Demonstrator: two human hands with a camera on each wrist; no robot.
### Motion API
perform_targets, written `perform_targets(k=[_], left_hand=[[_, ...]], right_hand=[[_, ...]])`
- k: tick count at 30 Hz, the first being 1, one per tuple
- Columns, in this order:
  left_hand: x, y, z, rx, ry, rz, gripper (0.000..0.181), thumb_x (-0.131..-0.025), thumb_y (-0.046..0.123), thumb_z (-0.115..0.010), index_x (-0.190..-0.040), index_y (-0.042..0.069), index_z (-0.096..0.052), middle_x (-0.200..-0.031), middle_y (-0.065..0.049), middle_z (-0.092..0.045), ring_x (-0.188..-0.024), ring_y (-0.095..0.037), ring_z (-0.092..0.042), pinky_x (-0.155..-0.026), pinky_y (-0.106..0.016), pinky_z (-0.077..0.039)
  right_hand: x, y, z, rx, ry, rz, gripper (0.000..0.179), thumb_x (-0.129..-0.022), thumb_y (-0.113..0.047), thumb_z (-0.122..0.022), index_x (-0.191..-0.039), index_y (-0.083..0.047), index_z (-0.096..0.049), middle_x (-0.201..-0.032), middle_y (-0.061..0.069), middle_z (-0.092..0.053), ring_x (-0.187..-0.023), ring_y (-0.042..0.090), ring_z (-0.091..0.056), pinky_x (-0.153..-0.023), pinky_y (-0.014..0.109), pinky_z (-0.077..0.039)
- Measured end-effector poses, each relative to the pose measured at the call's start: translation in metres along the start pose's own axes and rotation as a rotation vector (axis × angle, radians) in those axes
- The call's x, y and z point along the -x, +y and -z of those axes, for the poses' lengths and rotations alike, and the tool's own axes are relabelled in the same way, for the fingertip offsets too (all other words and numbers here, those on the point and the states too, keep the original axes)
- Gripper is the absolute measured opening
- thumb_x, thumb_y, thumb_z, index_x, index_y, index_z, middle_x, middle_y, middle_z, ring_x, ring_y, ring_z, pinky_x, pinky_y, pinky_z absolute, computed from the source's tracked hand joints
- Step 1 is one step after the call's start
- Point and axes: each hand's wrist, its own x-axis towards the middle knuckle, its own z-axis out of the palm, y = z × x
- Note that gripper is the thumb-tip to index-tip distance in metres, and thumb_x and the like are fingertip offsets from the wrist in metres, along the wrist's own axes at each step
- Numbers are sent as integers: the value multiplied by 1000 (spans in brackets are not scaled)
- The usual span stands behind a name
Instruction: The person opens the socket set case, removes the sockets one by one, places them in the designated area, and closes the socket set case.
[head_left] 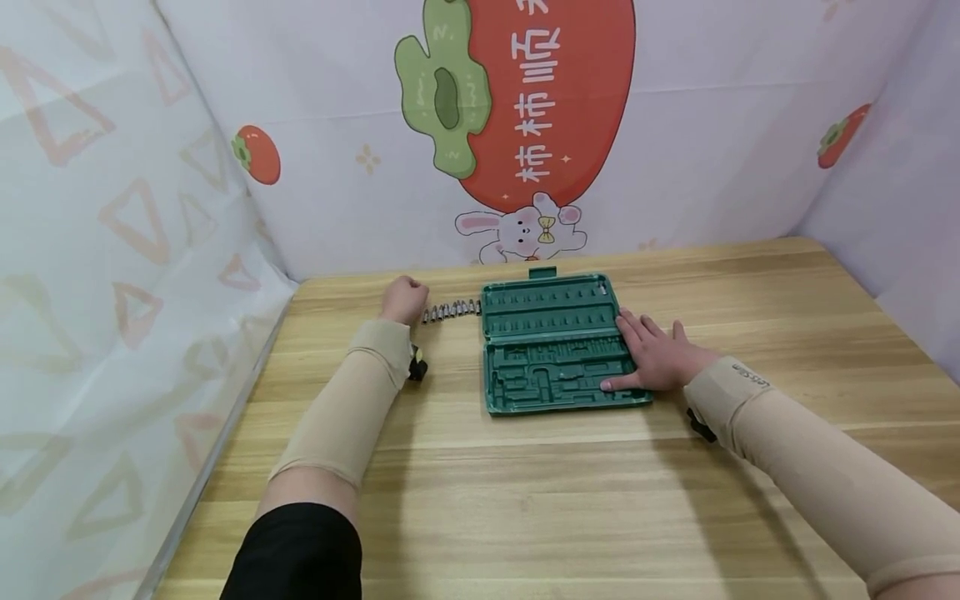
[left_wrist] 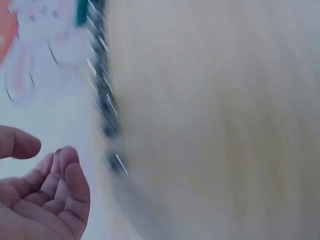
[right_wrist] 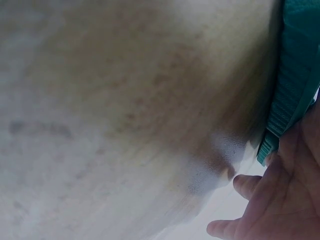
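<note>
An unfolded green plastic tool case (head_left: 561, 410) lies on the table, its moulded slots facing up. Against its left side runs a row of small metal sockets (head_left: 448, 311). My left hand (head_left: 405, 300) is at the left end of that row. In the left wrist view its fingers (left_wrist: 75, 185) are loosely curled, the thumb apart from them, with nothing between; the metal sockets (left_wrist: 102, 75) there are blurred. My right hand (head_left: 660, 357) rests with spread fingers on the case's right edge, the thumb over the lower half.
The wooden table (head_left: 525, 500) bears the case and sockets. A small light piece (head_left: 602, 290) sits in the case's upper right corner. Behind stands a printed cloth (head_left: 712, 167); another cloth (head_left: 112, 333) hangs along the left edge.
</note>
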Motion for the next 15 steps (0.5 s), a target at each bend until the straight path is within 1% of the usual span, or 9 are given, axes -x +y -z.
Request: perform_targets(k=[2, 3, 5, 6, 8, 10, 11, 13, 15], left_hand=[[-1, 17, -12, 43, 1, -15, 36, -107, 19, -48, -136, -3, -52, -106, -14, -59, -77, -20, -54, -70, -34, -51], [-1, 28, -20, 48, -1, -32, 36, -107, 19, -50, -135, -2, -53, -111, -15, -60, -83, -21, -56, -74, -35, -53], [0, 50, -36, 60, -35, -80, 35, -107, 19, -52, -136, -1, -54, -120, -16, -60, -96, -23, -59, -83, -36, -54], [2, 61, -45, 63, -53, -101, 34, -107, 19, -52, -135, 0, -55, -121, -16, -61, -99, -25, -60, -85, -38, -54], [7, 82, -62, 57, -104, -156, 32, -108, 18, -53, -133, -1, -58, -121, -16, -61, -102, -27, -61, -86, -39, -54], [13, 103, -78, 38, -159, -192, 29, -108, 19, -52, -129, 1, -61, -119, -14, -62, -103, -27, -61, -85, -38, -53], [16, 113, -86, 35, -190, -214, 28, -108, 18, -52, -126, -1, -63, -118, -14, -63, -104, -28, -62, -85, -38, -53], [19, 129, -102, 35, -263, -232, 27, -109, 18, -51, -125, -1, -64, -118, -15, -63, -107, -29, -62, -88, -39, -53], [19, 142, -118, 23, -328, -228, 29, -109, 20, -51, -126, 1, -64, -121, -15, -65, -109, -29, -62, -92, -41, -53]], right_hand=[[1, 2, 0, -2, -5, -8, 124, -86, -79, -60, -158, 12, -16, -166, 32, -11, -146, 57, -22, -106, 84, -12], [1, 3, -1, -4, -5, -9, 124, -86, -78, -61, -158, 13, -17, -166, 32, -10, -146, 57, -22, -106, 84, -12], [2, 3, -1, -9, -6, -8, 124, -86, -78, -61, -158, 13, -17, -166, 32, -10, -146, 58, -22, -105, 84, -12], [2, 3, 0, -10, -7, -7, 124, -86, -78, -61, -158, 13, -16, -166, 32, -10, -146, 58, -22, -105, 84, -12], [2, 2, 0, -11, -9, -1, 123, -87, -77, -61, -158, 13, -16, -166, 32, -9, -145, 58, -22, -105, 84, -12], [1, 1, 0, -9, -20, -3, 123, -88, -78, -60, -159, 12, -15, -167, 31, -8, -146, 58, -21, -106, 84, -11], [0, 0, 1, -8, -27, -6, 123, -88, -78, -59, -159, 12, -14, -167, 30, -7, -146, 57, -21, -107, 83, -11], [-1, 0, 1, -9, -35, -12, 123, -88, -79, -58, -159, 11, -13, -167, 29, -6, -147, 57, -20, -107, 83, -10], [-1, -1, 2, -18, -30, -11, 124, -87, -78, -60, -159, 12, -14, -167, 29, -7, -147, 57, -19, -107, 83, -9]])
